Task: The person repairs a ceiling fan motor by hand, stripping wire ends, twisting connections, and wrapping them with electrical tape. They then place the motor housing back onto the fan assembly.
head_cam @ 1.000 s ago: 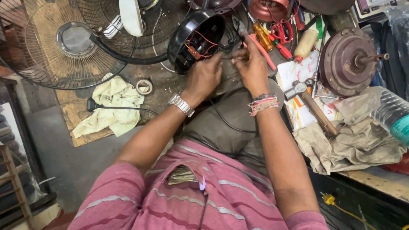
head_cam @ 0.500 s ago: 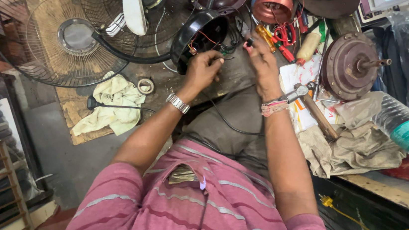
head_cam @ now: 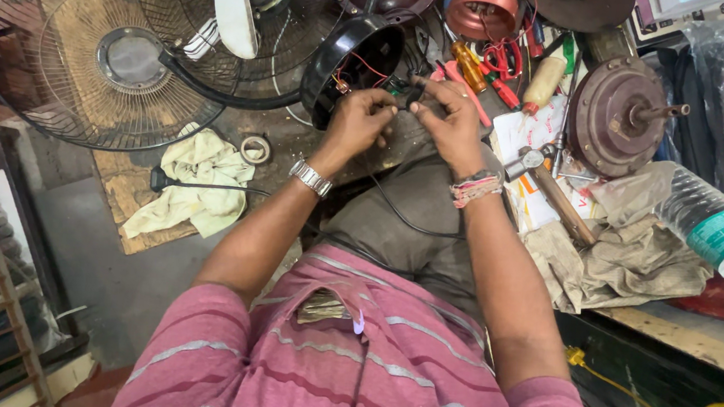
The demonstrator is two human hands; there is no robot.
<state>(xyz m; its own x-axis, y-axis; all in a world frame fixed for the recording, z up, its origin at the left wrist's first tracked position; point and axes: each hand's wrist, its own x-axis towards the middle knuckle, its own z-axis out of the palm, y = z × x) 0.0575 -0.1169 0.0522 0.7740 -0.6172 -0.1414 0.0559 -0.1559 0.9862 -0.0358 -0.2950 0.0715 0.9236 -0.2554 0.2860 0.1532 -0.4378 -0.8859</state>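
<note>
Where hands (head_cam: 406,115) meet, small black part (head_cam: 405,93) pinched between.

Both hands work in a tight pocket: the black housing (head_cam: 351,63) walls the left hand (head_cam: 359,124), while screwdrivers (head_cam: 472,68) and the brown motor (head_cam: 615,116) crowd the right hand (head_cam: 451,124). Fan guards (head_cam: 98,54) block the far left. Only the lap below, crossed by a black cable (head_cam: 392,211), stays passable.

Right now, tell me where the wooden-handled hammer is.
The wooden-handled hammer lies right of the right hand, on papers, below the round brown motor housing, beside the crumpled grey cloth.
</note>
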